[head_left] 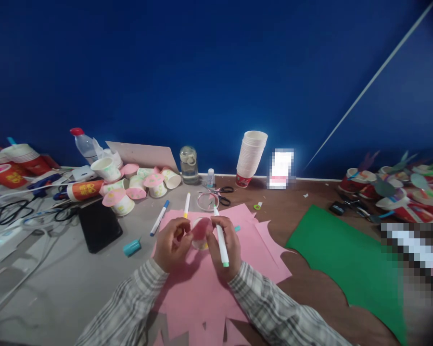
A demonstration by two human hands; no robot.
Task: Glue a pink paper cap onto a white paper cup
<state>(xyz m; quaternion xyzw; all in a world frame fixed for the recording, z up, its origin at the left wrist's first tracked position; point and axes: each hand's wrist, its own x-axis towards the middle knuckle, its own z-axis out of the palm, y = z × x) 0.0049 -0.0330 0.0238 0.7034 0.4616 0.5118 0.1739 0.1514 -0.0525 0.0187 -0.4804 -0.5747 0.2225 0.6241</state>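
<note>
Between my hands is a small pink paper piece point(201, 230), with a pale paper cup point(198, 243) just under it. My left hand point(173, 242) is closed on the left edge of the pink piece with thumb and fingers. On the other side, my right hand point(225, 245) holds a white marker with a green end point(222, 240), and its fingertips touch the right edge of the same pink piece. Large pink paper sheets point(202, 293) lie beneath both hands. A blue-capped marker point(159, 218) and a yellow marker point(187, 205) lie behind my left hand.
Decorated cups point(155, 185) crowd the back left near a black phone point(100, 226). Scissors point(224, 195), a tape roll point(207, 202), a bottle point(189, 166) and a tall cup stack point(251, 154) stand or lie behind. Green paper point(346, 269) is at right.
</note>
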